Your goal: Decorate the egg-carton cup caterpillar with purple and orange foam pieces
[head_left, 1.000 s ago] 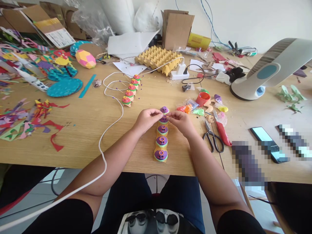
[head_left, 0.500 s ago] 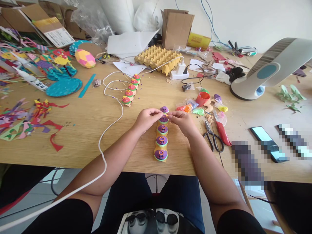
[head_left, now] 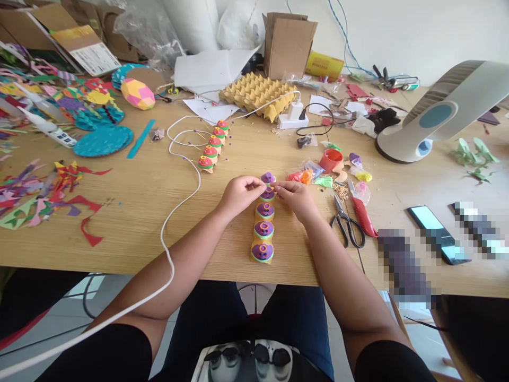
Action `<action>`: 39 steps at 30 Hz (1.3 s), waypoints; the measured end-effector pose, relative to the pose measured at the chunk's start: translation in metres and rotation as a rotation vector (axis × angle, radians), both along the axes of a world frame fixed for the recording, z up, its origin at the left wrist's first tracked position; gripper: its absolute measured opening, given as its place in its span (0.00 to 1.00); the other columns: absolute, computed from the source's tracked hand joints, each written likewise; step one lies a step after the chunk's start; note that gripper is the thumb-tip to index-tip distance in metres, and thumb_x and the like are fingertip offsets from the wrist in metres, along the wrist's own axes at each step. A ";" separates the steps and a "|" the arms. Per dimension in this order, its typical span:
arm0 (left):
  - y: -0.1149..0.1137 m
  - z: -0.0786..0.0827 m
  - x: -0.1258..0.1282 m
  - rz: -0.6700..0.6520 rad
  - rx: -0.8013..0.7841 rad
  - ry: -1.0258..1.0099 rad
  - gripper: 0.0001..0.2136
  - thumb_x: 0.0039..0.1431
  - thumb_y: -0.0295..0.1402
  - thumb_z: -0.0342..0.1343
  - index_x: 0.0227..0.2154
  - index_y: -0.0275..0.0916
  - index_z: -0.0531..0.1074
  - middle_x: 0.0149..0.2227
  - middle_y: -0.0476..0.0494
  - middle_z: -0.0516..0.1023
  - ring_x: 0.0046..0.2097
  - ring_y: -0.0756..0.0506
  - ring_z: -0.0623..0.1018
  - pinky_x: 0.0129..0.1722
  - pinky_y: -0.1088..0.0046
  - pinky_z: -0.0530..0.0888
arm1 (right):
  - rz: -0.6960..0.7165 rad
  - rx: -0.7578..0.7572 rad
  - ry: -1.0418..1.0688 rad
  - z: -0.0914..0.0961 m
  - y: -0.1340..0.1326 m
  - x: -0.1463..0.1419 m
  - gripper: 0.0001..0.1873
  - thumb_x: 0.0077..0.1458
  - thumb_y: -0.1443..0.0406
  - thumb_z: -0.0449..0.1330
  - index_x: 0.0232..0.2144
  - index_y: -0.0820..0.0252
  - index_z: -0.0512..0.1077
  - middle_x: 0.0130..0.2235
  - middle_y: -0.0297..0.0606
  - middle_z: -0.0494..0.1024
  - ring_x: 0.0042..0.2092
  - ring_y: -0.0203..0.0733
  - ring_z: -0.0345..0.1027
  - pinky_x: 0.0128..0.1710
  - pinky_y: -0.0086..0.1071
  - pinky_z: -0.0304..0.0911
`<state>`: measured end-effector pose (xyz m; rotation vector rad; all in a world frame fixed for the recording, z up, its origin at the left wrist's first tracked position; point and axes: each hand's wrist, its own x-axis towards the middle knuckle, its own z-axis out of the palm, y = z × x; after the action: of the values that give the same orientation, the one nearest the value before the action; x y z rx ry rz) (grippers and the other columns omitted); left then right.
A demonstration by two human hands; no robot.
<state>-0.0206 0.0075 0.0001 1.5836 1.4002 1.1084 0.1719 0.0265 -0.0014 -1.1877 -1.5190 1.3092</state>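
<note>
A caterpillar made of yellow egg-carton cups with purple clay tops (head_left: 263,229) lies on the wooden table (head_left: 159,212), running away from me. My left hand (head_left: 239,193) and my right hand (head_left: 295,198) meet over its far end, fingertips pinched together on a small yellow bit of clay I can barely see. Both hands rest beside the second cup from the far end. A second caterpillar with red and green tops (head_left: 212,147) lies further back to the left.
Scissors (head_left: 348,225) and a red cutter (head_left: 361,212) lie right of my hand, with clay bags and a red cup (head_left: 331,159) behind. A white cable (head_left: 175,185) crosses left. A fan (head_left: 433,114), a phone (head_left: 437,233), an egg tray (head_left: 256,94) and paper scraps (head_left: 47,185) surround.
Almost nothing has changed. My hands stay pinched together at the far end of the caterpillar, with only tiny finger shifts.
</note>
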 end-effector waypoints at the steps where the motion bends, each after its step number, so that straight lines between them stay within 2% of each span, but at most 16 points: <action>1: 0.000 0.001 0.000 0.001 0.013 0.019 0.12 0.55 0.42 0.61 0.33 0.37 0.80 0.34 0.44 0.83 0.35 0.47 0.77 0.37 0.73 0.71 | -0.003 0.007 -0.002 0.001 0.000 0.000 0.17 0.49 0.55 0.65 0.36 0.60 0.83 0.30 0.36 0.80 0.32 0.38 0.68 0.33 0.31 0.64; 15: -0.001 0.001 0.000 0.032 0.181 0.163 0.07 0.56 0.36 0.60 0.30 0.39 0.79 0.34 0.46 0.81 0.34 0.48 0.75 0.38 0.72 0.71 | -0.013 0.069 -0.035 0.003 -0.002 -0.005 0.12 0.52 0.59 0.63 0.35 0.59 0.83 0.36 0.37 0.84 0.39 0.44 0.75 0.41 0.35 0.68; 21: 0.000 0.002 0.000 0.027 0.230 0.188 0.06 0.56 0.35 0.60 0.31 0.39 0.79 0.34 0.45 0.80 0.35 0.48 0.75 0.38 0.72 0.71 | -0.023 0.064 -0.027 0.000 -0.002 -0.008 0.12 0.52 0.60 0.65 0.36 0.59 0.82 0.37 0.39 0.84 0.39 0.43 0.75 0.41 0.35 0.68; 27: 0.002 -0.003 0.000 0.015 0.155 0.082 0.07 0.55 0.36 0.61 0.32 0.38 0.79 0.33 0.47 0.81 0.34 0.48 0.76 0.37 0.73 0.72 | -0.057 0.067 0.053 -0.007 0.001 -0.010 0.16 0.50 0.58 0.66 0.40 0.60 0.79 0.31 0.36 0.78 0.32 0.37 0.69 0.33 0.32 0.64; 32: 0.002 -0.004 0.001 0.024 0.114 0.031 0.08 0.55 0.37 0.60 0.32 0.38 0.79 0.35 0.45 0.82 0.35 0.47 0.77 0.37 0.73 0.72 | -0.116 0.069 0.085 -0.002 0.001 -0.009 0.12 0.51 0.58 0.64 0.35 0.60 0.76 0.29 0.34 0.75 0.30 0.34 0.64 0.32 0.30 0.60; 36: 0.001 -0.001 0.001 0.040 0.104 0.010 0.09 0.55 0.38 0.61 0.32 0.38 0.79 0.35 0.45 0.82 0.35 0.48 0.77 0.36 0.73 0.72 | -0.133 0.079 0.014 0.004 0.000 -0.007 0.12 0.52 0.57 0.63 0.32 0.60 0.74 0.27 0.32 0.71 0.28 0.34 0.61 0.30 0.29 0.56; 39: 0.000 0.002 0.002 0.063 0.098 -0.012 0.10 0.56 0.38 0.60 0.32 0.37 0.79 0.33 0.46 0.82 0.34 0.48 0.77 0.36 0.73 0.72 | -0.172 0.145 -0.108 0.008 -0.002 -0.004 0.14 0.55 0.55 0.61 0.28 0.61 0.73 0.24 0.31 0.67 0.27 0.33 0.57 0.27 0.30 0.52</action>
<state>-0.0190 0.0079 0.0021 1.6089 1.4153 1.2385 0.1683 0.0240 0.0064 -1.2814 -1.5233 1.0185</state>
